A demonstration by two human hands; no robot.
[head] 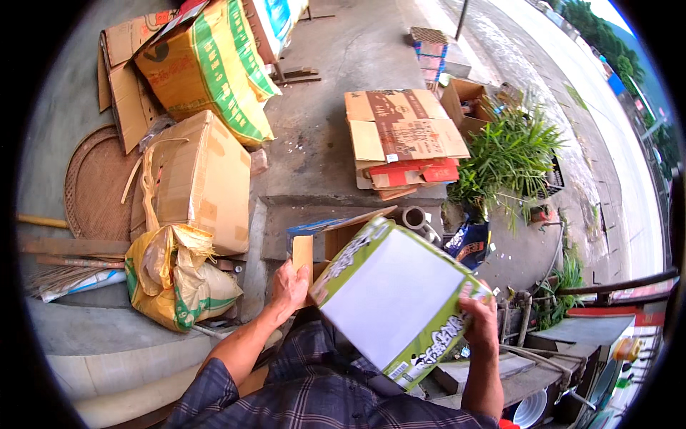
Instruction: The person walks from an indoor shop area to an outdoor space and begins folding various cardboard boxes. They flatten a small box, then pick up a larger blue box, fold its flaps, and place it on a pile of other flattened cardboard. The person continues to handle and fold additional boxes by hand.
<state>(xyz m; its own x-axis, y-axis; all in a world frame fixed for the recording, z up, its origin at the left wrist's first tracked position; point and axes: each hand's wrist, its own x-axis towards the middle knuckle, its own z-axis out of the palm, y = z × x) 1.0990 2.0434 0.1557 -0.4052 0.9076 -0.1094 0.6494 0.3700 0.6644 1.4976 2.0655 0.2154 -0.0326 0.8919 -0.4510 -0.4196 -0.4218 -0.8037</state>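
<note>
A green-and-white printed cardboard box (394, 292) is held tilted in front of my body, its broad pale panel facing up. My right hand (478, 313) grips its right corner, thumb on the printed face. My left hand (291, 287) pinches a narrow plain brown cardboard flap (303, 252) at the box's left side. Which box that flap belongs to I cannot tell. Just beyond, partly covered by the green box, is an open cardboard piece with a blue edge (316, 226).
Flattened cartons (407, 126) are stacked ahead, beside leafy plants (509, 147). A large taped carton (214, 182), a tied yellow woven sack (171, 279) and a round woven tray (99, 182) stand at left. A grey pipe (414, 217) lies beyond the green box.
</note>
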